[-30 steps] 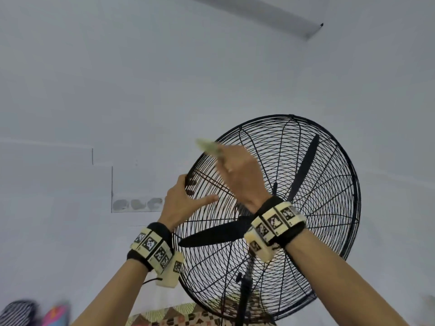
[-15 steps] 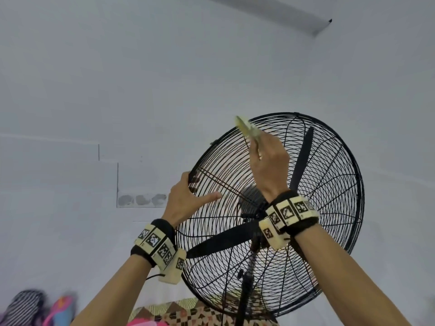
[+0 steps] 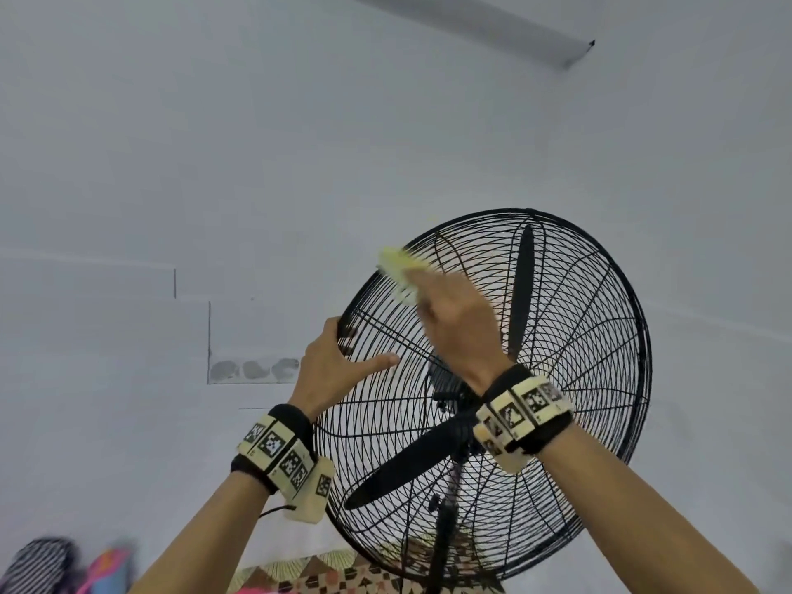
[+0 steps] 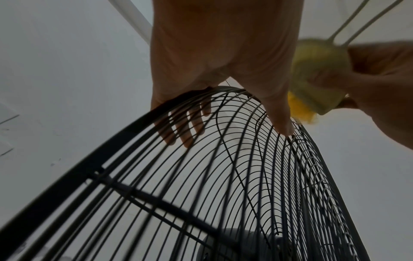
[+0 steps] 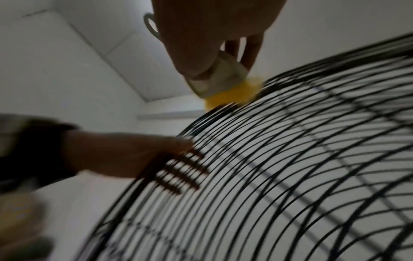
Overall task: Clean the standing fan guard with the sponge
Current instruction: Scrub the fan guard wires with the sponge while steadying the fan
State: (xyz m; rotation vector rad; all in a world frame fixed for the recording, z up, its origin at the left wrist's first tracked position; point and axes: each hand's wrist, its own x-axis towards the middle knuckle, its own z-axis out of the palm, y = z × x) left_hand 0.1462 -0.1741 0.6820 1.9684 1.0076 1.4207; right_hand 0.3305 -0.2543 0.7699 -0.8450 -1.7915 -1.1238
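The black wire fan guard (image 3: 578, 336) fills the right of the head view, with dark blades (image 3: 520, 289) behind its wires. My left hand (image 3: 338, 358) grips the guard's left rim, fingers hooked behind the wires (image 4: 185, 128) and thumb laid across the front. My right hand (image 3: 454, 319) holds a yellow-green sponge (image 3: 398, 272) against the guard's upper-left rim. In the right wrist view the sponge (image 5: 225, 88) touches the wires with its yellow side, pinched between thumb and fingers. The left wrist view shows the sponge (image 4: 317, 79) just beyond my thumb.
A plain white wall (image 3: 214, 165) stands behind the fan. The fan's pole (image 3: 441, 542) runs down to a patterned mat (image 3: 325, 580). Striped and pink footwear (image 3: 64, 568) lies at the lower left. A white beam (image 3: 471, 23) crosses the ceiling.
My right hand swept the sponge up along the rim toward the top, then back down to the left. The left hand kept its grip on the rim.
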